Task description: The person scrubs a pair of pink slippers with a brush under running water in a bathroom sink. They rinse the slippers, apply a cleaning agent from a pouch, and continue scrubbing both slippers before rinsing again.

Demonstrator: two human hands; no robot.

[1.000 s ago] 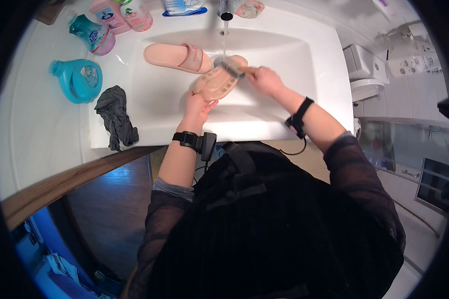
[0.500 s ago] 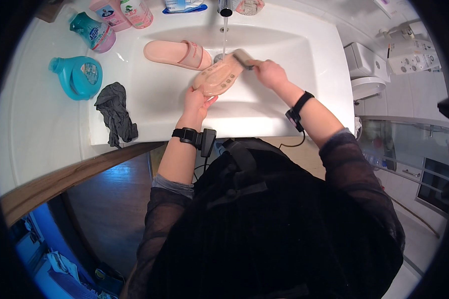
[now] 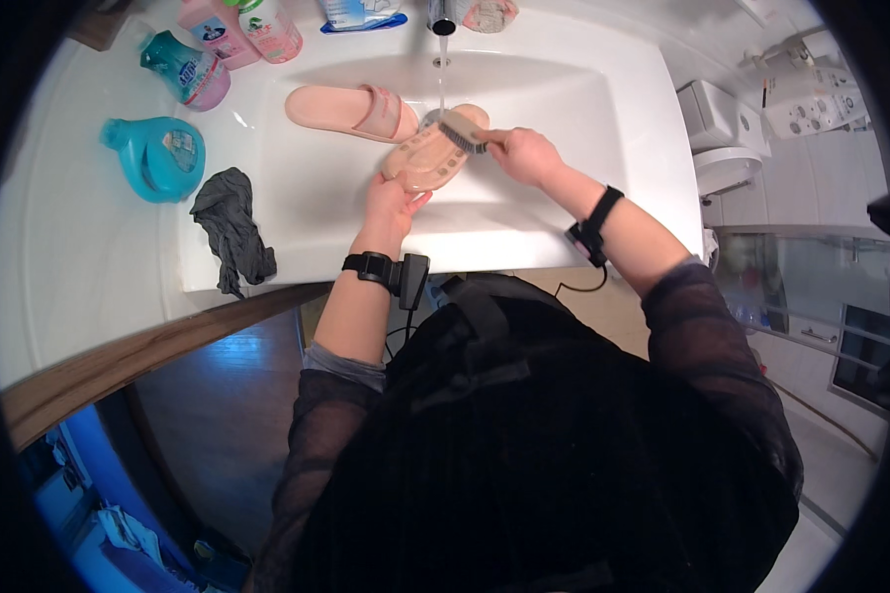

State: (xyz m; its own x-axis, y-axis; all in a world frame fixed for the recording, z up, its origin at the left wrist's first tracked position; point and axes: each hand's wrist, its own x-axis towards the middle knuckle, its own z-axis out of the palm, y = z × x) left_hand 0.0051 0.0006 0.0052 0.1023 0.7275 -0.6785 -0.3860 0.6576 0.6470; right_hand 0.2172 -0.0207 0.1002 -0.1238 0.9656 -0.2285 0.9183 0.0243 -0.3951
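Note:
My left hand (image 3: 391, 202) grips the near end of a pink slipper (image 3: 427, 164), whose sole faces up and shows round studs along its edges. Closed around the handle of a scrubbing brush (image 3: 463, 132) is my right hand (image 3: 526, 156). The bristles touch the far part of that sole. Water falls from the faucet (image 3: 443, 24) beside the brush, at the slipper's far end. A second pink slipper (image 3: 331, 107) lies strap up in the white sink (image 3: 564, 217), to the left of the one I hold.
A crumpled dark grey cloth (image 3: 229, 222) lies over the sink's left rim. Left of the basin stand a teal jug (image 3: 160, 158), a teal-capped bottle (image 3: 190, 74) and pink bottles (image 3: 272, 30). A blue-and-white packet (image 3: 361, 14) sits behind the basin, and a toilet (image 3: 724, 168) stands at the right.
The brush has shifted slightly left and nearer along the sole, and its bristles now show more clearly. My left hand and its slipper stay nearly still.

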